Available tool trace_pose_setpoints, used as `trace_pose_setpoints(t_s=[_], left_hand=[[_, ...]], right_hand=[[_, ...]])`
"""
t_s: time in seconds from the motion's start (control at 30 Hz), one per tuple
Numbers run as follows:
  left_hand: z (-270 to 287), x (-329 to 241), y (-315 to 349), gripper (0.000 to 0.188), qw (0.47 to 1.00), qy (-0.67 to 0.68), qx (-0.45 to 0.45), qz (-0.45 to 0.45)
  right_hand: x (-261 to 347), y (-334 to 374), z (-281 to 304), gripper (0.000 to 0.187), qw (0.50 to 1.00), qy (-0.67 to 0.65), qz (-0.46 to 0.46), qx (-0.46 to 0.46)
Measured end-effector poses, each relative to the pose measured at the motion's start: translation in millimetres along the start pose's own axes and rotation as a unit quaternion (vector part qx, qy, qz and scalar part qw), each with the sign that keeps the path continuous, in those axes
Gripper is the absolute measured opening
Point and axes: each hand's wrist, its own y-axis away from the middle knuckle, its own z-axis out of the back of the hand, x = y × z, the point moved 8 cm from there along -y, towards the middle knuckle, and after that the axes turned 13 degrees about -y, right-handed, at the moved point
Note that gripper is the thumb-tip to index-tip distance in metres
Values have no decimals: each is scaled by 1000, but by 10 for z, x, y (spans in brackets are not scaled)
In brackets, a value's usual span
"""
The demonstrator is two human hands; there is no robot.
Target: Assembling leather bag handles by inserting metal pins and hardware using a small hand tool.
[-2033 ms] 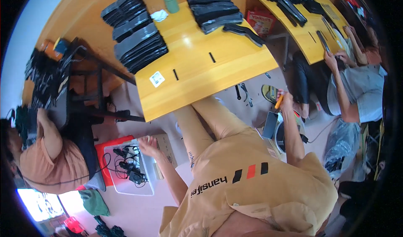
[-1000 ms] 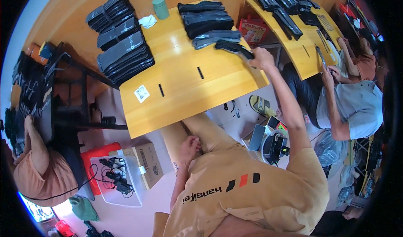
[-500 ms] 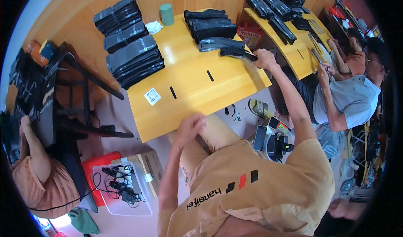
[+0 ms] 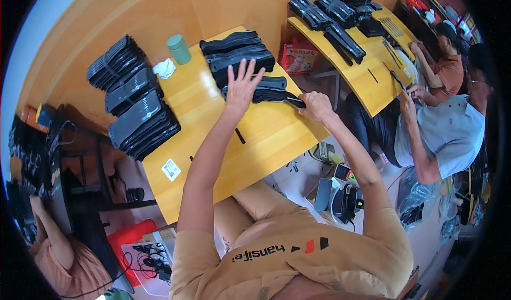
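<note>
My left hand (image 4: 242, 90) is open, its fingers spread at the near edge of the folded black pieces (image 4: 239, 60); whether it touches them I cannot tell. At the right side of the yellow table, my right hand (image 4: 316, 107) is closed round the end of a long flat black piece (image 4: 272, 96). The other end of that piece lies on the table beside my left hand. Just behind it rests another dark grey piece (image 4: 275, 82), partly hidden. What material they are made of is hard to make out.
Bundled stacks of black pieces (image 4: 143, 124) stand along the table's left side, near a green canister (image 4: 178, 50) and a crumpled white tissue (image 4: 164, 68). Dark slots and a white label (image 4: 171, 169) mark the yellow table (image 4: 266, 151). Co-workers sit right and left.
My left hand has moved from above my lap up and forward to the black pieces, its fingers spreading. My right hand still holds its piece. The whole view has shifted.
</note>
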Motion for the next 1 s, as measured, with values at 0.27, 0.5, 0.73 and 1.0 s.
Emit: trace_pose_setpoints(t_s=[0.27, 0.5, 0.73, 1.0], left_hand=[[-349, 20, -147, 63, 997, -25, 60, 32], [-386, 17, -152, 56, 997, -42, 45, 48], [-407, -18, -154, 52, 996, -40, 49, 55], [-419, -81, -168, 45, 997, -16, 39, 57]], right_hand=[[93, 9, -37, 27, 999, -36, 5, 38], [164, 197, -120, 26, 981, -187, -27, 44], [90, 318, -375, 25, 847, -513, -96, 102], [256, 400, 24, 20, 955, -289, -39, 58]])
